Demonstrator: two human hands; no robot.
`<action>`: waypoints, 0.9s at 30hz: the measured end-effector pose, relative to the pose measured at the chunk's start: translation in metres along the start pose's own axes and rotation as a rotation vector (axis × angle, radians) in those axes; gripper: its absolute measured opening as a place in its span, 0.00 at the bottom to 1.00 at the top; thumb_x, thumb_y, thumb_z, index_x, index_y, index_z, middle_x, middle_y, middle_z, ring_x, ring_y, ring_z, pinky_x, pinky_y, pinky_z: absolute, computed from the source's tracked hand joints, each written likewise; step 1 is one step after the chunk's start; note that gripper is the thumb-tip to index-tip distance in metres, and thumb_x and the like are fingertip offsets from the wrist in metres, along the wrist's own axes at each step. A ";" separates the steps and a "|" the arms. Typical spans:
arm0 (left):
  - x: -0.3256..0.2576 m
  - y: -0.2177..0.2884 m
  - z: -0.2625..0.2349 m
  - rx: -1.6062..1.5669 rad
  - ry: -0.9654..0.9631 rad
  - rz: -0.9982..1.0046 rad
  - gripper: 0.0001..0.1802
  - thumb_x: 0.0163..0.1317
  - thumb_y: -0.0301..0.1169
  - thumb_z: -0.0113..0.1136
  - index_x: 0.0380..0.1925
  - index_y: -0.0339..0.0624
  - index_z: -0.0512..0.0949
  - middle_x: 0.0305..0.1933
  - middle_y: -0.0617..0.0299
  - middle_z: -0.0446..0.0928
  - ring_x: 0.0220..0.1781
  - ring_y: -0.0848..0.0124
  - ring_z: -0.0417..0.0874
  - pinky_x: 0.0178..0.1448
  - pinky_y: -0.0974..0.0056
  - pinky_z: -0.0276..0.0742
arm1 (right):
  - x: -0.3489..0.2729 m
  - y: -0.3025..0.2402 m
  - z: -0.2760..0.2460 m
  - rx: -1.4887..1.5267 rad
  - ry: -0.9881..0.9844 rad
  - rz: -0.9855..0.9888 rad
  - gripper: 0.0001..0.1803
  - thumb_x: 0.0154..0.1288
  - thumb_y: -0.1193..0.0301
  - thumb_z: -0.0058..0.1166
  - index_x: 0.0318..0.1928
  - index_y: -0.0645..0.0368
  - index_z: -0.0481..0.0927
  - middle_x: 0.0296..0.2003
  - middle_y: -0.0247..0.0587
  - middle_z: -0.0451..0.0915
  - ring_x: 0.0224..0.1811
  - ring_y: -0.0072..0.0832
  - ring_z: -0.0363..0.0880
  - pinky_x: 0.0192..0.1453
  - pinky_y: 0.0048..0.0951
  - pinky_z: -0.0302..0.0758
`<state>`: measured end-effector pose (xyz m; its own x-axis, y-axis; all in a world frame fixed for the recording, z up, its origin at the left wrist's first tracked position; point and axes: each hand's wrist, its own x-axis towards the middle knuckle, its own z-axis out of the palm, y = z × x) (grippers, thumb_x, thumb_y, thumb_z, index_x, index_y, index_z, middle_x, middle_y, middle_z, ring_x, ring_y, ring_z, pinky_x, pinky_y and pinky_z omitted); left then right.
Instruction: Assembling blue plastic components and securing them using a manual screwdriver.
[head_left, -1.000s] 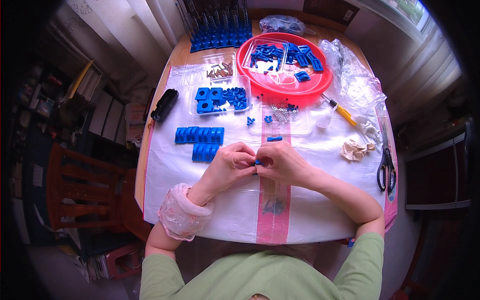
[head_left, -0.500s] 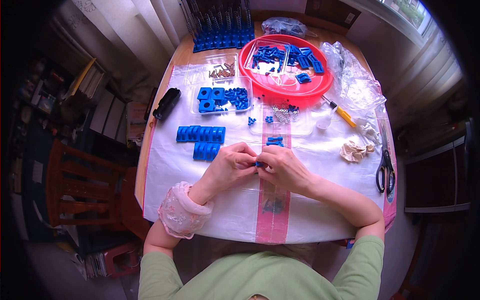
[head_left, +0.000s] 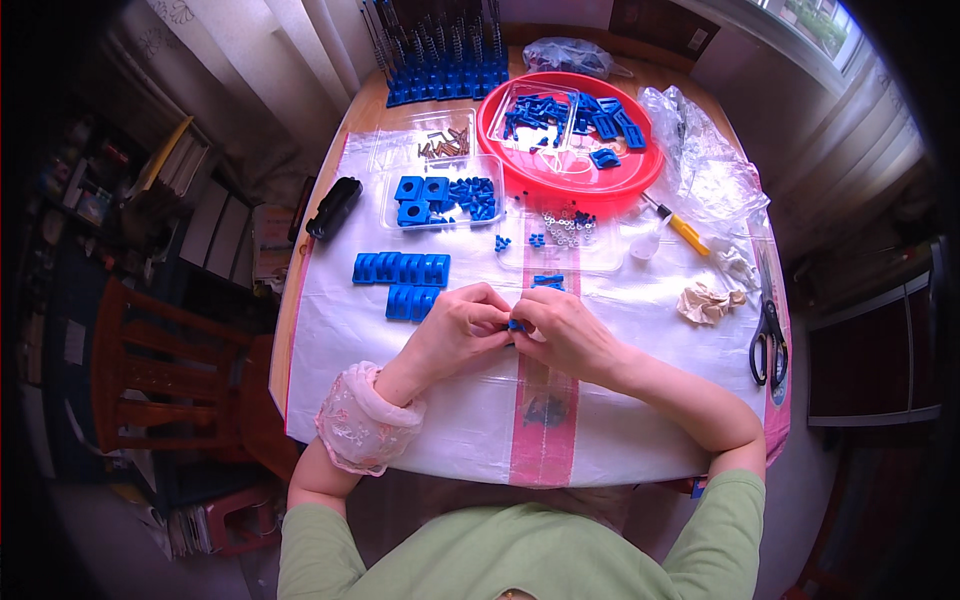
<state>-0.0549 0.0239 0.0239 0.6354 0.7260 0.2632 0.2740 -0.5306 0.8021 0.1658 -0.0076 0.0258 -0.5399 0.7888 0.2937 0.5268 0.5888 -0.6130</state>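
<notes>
My left hand [head_left: 462,325] and my right hand [head_left: 562,335] meet over the middle of the table, fingertips pinched together. Between them shows a small blue plastic part [head_left: 515,325], mostly covered by the fingers, so its full shape is hidden. Both hands close on it. Just beyond my right hand lie a few blue plastic pieces [head_left: 548,282] on the pink stripe of the cloth. Rows of blue arched blocks [head_left: 402,268] stand left of my left hand, with a shorter row of blue blocks [head_left: 412,303] in front.
Farther back are a clear tray [head_left: 388,205] of blue parts, a clear lid [head_left: 600,265] with small white rings, and a red basin [head_left: 640,185] with blue pieces. A yellow-handled screwdriver [head_left: 688,235], crumpled paper [head_left: 710,303] and black scissors [head_left: 768,345] lie right; a black case [head_left: 334,208] lies left.
Both hands stay nearly in place, with only slight finger movement around the small blue part. The whole view has shifted a little.
</notes>
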 end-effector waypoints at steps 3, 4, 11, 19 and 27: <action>0.000 0.001 -0.001 0.008 -0.006 0.003 0.12 0.56 0.19 0.74 0.42 0.37 0.90 0.41 0.58 0.84 0.39 0.68 0.89 0.41 0.66 0.89 | 0.000 0.001 -0.001 0.008 -0.005 0.016 0.08 0.62 0.75 0.65 0.39 0.63 0.79 0.35 0.46 0.78 0.40 0.44 0.80 0.45 0.43 0.78; 0.000 0.002 -0.001 0.009 -0.008 0.005 0.12 0.56 0.19 0.74 0.42 0.37 0.90 0.42 0.58 0.84 0.39 0.68 0.89 0.41 0.66 0.89 | -0.001 0.002 -0.001 0.009 0.002 0.012 0.09 0.62 0.75 0.66 0.39 0.63 0.79 0.35 0.46 0.78 0.40 0.44 0.80 0.45 0.43 0.78; 0.000 0.001 0.002 -0.012 0.003 -0.018 0.11 0.57 0.22 0.77 0.41 0.37 0.90 0.43 0.58 0.84 0.40 0.67 0.90 0.44 0.66 0.90 | 0.008 -0.010 -0.035 0.122 -0.014 0.084 0.16 0.59 0.75 0.70 0.44 0.61 0.76 0.35 0.43 0.77 0.37 0.40 0.79 0.43 0.40 0.77; 0.001 0.014 0.000 -0.037 0.015 -0.123 0.16 0.55 0.21 0.79 0.44 0.41 0.90 0.44 0.59 0.85 0.41 0.71 0.88 0.45 0.68 0.88 | 0.007 -0.029 -0.086 0.020 0.138 0.100 0.12 0.63 0.79 0.67 0.45 0.61 0.79 0.30 0.38 0.79 0.31 0.30 0.78 0.39 0.34 0.77; 0.001 0.003 0.002 -0.007 0.008 -0.041 0.11 0.59 0.20 0.72 0.42 0.38 0.87 0.40 0.57 0.86 0.40 0.66 0.88 0.47 0.63 0.86 | 0.000 -0.026 -0.068 -0.070 -0.040 0.056 0.08 0.65 0.74 0.65 0.42 0.61 0.79 0.37 0.45 0.81 0.43 0.45 0.82 0.49 0.45 0.78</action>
<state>-0.0525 0.0219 0.0258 0.6178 0.7505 0.2346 0.2945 -0.4974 0.8160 0.1969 -0.0113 0.0917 -0.5333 0.8140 0.2302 0.6004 0.5560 -0.5748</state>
